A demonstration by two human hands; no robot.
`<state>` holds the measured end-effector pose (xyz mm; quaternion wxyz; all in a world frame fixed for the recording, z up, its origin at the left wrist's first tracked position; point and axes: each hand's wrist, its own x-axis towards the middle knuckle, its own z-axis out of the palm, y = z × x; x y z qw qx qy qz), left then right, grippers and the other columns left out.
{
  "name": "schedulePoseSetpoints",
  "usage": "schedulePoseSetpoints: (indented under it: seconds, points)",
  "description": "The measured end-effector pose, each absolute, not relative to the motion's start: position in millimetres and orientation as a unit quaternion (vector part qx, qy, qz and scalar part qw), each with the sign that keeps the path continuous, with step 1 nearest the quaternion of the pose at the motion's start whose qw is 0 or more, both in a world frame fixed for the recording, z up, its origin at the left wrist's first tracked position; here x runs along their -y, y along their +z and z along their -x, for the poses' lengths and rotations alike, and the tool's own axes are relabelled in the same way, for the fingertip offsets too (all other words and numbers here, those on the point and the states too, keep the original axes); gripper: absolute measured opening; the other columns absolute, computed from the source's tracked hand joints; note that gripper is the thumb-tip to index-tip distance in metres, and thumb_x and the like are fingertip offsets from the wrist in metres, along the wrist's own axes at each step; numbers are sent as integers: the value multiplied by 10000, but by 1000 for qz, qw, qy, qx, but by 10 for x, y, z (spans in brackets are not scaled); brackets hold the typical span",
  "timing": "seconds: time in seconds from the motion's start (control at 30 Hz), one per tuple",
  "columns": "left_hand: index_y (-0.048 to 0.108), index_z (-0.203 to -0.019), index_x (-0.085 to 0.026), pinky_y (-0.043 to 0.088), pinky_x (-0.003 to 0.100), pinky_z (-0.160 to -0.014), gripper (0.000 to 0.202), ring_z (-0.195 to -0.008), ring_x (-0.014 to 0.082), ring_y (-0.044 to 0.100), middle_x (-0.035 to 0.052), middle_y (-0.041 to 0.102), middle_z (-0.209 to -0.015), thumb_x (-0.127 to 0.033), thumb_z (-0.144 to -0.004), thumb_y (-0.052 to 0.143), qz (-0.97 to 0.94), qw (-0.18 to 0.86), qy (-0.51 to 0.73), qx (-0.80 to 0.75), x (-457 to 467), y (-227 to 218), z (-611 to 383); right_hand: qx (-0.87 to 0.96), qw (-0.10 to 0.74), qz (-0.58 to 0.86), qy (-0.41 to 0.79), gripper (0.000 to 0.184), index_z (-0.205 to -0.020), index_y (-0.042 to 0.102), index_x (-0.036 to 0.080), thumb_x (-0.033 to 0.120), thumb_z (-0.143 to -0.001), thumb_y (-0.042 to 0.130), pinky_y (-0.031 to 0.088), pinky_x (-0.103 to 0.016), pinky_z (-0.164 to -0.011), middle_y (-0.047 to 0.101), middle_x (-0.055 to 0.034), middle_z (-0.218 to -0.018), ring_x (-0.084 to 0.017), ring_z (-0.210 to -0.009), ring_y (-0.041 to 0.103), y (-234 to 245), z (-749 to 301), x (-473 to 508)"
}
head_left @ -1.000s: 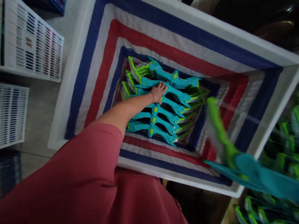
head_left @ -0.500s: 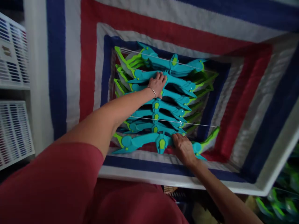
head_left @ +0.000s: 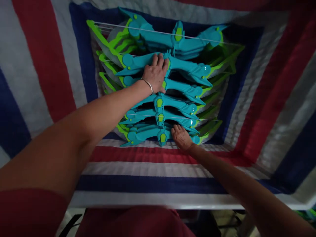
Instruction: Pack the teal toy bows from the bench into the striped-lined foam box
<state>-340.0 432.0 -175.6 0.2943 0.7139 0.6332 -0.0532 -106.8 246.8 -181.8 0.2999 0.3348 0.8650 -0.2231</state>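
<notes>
Several teal and lime-green toy bows (head_left: 182,89) lie stacked in rows at the bottom of a deep striped bag (head_left: 44,65). My left hand (head_left: 154,72), a thin bracelet on its wrist, presses flat on the grip of one of the upper bows, fingers together. My right hand (head_left: 181,137) reaches down at the near end of the stack, its fingers closed on the nearest bow (head_left: 150,135) beside its green grip.
The bag's woven walls of red, white and blue stripes rise steeply on all sides. Its white rim (head_left: 160,200) runs along the near edge. White bowstrings (head_left: 158,32) stretch across the stack. My red sleeve (head_left: 29,214) fills the lower left.
My head has moved closer over the bag. My right hand has lowered the nearest bow from the bag's near wall down onto the stack. My left hand has stayed on its bow.
</notes>
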Motion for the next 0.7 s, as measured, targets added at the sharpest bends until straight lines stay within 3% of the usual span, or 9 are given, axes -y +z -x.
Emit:
schedulePoseSetpoints:
  seconds: [0.13,0.27,0.33,0.4,0.47,0.53,0.63,0.7]
  points:
    - [168,-1657,-176,324,611,-1265,1211,-1593,422,52,91,102,-1742,-426,-700,867,-724,251,-101,-634,-4320,-1723,3389,-868,299,-315,-240,268,-1024,595,111,72,-1023,330,352,-390,-819,587,-164,-1015,-290,-938,515,-1916,1075,-2460]
    - [114,-1655,-153,221,472,-1328,1099,-1612,333,24,86,82,-1744,-494,-832,758,-758,220,-61,-611,-4150,-1581,3424,-873,280,-315,-247,262,-1011,577,123,88,-1034,318,344,-405,-791,584,-173,-1012,-310,-950,521,-1952,1036,-2441]
    - [249,-1615,-201,291,460,-1301,825,-1585,318,189,74,267,-1686,-539,-948,598,-789,214,-14,-576,-3879,-1461,3469,-875,267,-315,-253,242,-994,570,130,84,-1029,335,342,-406,-779,586,-167,-995,-308,-933,525,-1977,1018,-2429]
    - [514,-1422,-194,450,488,-1182,515,-1388,331,494,95,560,-1399,-521,-1030,447,-819,235,17,-524,-3461,-1370,3535,-882,250,-310,-252,225,-962,557,141,85,-1024,348,341,-402,-761,584,-151,-957,-302,-902,529,-2000,1002,-2417]
    - [619,-1247,-217,555,445,-1045,370,-1176,288,640,79,660,-1187,-472,-1051,436,-830,314,23,-460,-2965,-1367,3616,-894,227,-305,-239,208,-932,539,151,83,-1016,362,341,-396,-744,579,-132,-918,-297,-867,535,-2011,985,-2406]
    - [573,-1316,-171,560,454,-1042,400,-1181,297,642,123,659,-1254,-447,-1054,450,-822,362,0,-440,-2509,-1478,3699,-906,202,-299,-219,186,-912,522,160,76,-1000,381,345,-393,-733,574,-119,-893,-296,-842,543,-2014,968,-2397]
    - [347,-1534,-102,461,566,-1163,725,-1432,396,458,240,457,-1545,-580,-1010,497,-784,425,-72,-446,-2117,-1774,3765,-919,168,-299,-196,164,-892,504,170,59,-966,407,353,-390,-724,574,-113,-873,-296,-817,552,-2015,946,-2384]
    - [283,-1569,-112,425,599,-1186,886,-1474,419,401,257,394,-1589,-657,-937,582,-746,480,-98,-451,-2067,-1956,3739,-919,154,-306,-193,159,-888,499,175,60,-954,412,365,-394,-736,585,-119,-883,-298,-818,557,-2019,936,-2375]
